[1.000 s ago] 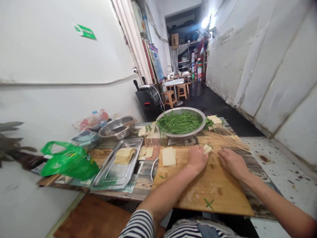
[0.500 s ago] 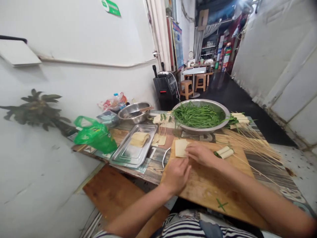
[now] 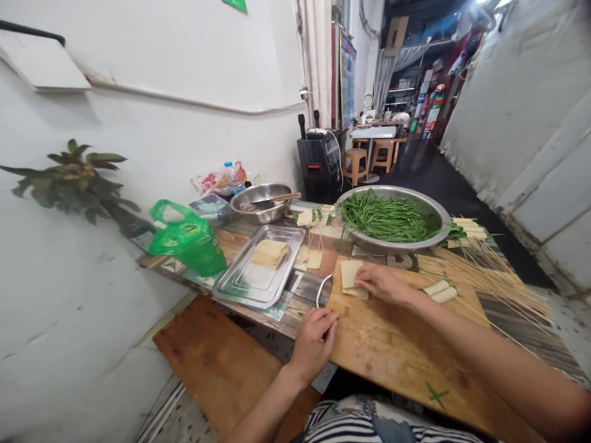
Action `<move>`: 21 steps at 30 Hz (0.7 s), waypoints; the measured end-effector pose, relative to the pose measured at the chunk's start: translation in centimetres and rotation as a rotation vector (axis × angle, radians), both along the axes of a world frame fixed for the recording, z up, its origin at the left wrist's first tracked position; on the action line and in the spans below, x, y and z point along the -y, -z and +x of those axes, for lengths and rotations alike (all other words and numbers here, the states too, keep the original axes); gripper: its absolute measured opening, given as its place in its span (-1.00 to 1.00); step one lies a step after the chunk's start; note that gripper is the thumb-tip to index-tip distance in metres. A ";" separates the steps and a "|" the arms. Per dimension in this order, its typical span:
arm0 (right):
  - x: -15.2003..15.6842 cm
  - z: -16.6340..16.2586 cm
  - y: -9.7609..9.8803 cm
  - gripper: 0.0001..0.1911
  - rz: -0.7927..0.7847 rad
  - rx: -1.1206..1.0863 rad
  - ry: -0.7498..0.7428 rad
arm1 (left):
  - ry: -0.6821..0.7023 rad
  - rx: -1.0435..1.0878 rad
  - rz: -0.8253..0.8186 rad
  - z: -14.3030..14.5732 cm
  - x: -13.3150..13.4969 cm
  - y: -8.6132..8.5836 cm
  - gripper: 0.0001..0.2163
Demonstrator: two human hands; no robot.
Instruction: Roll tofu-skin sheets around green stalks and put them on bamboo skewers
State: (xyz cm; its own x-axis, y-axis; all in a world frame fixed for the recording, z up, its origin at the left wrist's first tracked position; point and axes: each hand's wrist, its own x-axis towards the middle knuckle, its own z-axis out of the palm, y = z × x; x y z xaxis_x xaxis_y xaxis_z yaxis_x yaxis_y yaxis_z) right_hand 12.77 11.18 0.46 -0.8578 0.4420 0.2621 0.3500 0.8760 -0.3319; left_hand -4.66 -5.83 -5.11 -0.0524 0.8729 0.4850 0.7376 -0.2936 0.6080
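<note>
My right hand (image 3: pixel 379 283) pinches the right edge of a pale tofu-skin sheet (image 3: pixel 351 271) at the upper left of the wooden cutting board (image 3: pixel 392 338). Another sheet's edge shows just below it. Loosely curled, with nothing visible in it, my left hand (image 3: pixel 314 337) sits over the board's left edge, apart from the sheets. Two skewered tofu rolls (image 3: pixel 441 291) with green ends lie on the board beyond my right forearm. Green scraps (image 3: pixel 436 394) lie crossed near the board's front edge.
Behind the board stands a large steel bowl (image 3: pixel 443 231) of chives. Wooden skewers (image 3: pixel 503 277) spread to the right. A metal tray (image 3: pixel 231 286) with stacked sheets (image 3: pixel 270 253), a green plastic bag (image 3: pixel 191 243) and a smaller steel bowl (image 3: pixel 263 214) stand on the left.
My left hand has come away from the sheets, toward me and left. My right hand stays at the sheet, where a second sheet's edge now shows below. The view has shifted somewhat.
</note>
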 end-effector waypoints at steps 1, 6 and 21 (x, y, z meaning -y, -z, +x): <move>-0.2 -0.2 0.3 -0.67 -0.011 -0.013 0.013 | -0.002 -0.002 -0.008 0.1 -0.1 -0.1 -0.75; -2.6 -0.3 1.7 -0.69 -0.004 -0.105 0.191 | 0.021 -0.032 0.002 0.1 0.0 -0.5 -0.75; -0.9 6.5 -5.3 -0.66 0.178 -0.312 0.360 | 0.089 -0.130 0.034 2.5 -1.7 -1.8 -0.70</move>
